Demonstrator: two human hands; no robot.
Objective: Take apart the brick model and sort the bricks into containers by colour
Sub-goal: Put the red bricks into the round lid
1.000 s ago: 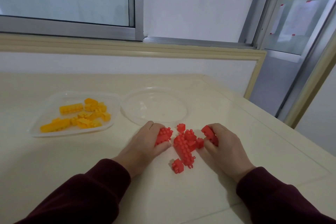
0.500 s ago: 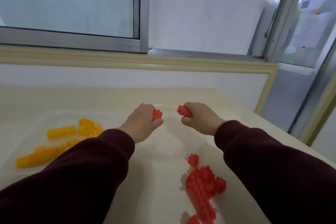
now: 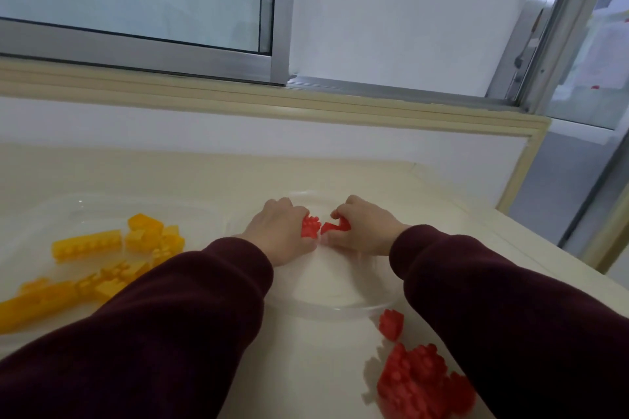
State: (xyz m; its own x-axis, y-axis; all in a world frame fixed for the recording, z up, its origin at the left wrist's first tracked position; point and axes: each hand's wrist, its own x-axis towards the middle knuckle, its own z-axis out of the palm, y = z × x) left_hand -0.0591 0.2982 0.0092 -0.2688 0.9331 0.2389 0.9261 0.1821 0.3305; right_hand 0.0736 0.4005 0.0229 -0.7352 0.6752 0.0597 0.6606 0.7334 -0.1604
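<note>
The left hand (image 3: 279, 235) curls its fingers around a studded red brick piece (image 3: 310, 226). Just beside it, the right hand (image 3: 364, 228) pinches a second red piece (image 3: 335, 226) between thumb and fingers. Both hands are low over the far part of a round clear dish (image 3: 340, 308); whether the pieces touch its floor cannot be told. The dish looks shallow and light, so pieces let go from any height may bounce over the rim onto the cream worktop (image 3: 170, 173), or a nudge from a wrist may slide the dish. Just outside its near rim lies a lone red brick (image 3: 391, 323), and nearer the viewer is a cluster of red bricks (image 3: 418, 381) not yet taken apart. The dark right sleeve (image 3: 493, 299) passes close beside both and could sweep them away as the arm draws back. To the left, a clear tray (image 3: 102, 204) holds the yellow bricks (image 3: 88, 245). The left sleeve (image 3: 170, 316) crosses its near corner and could drag it, mixing the colours.
</note>
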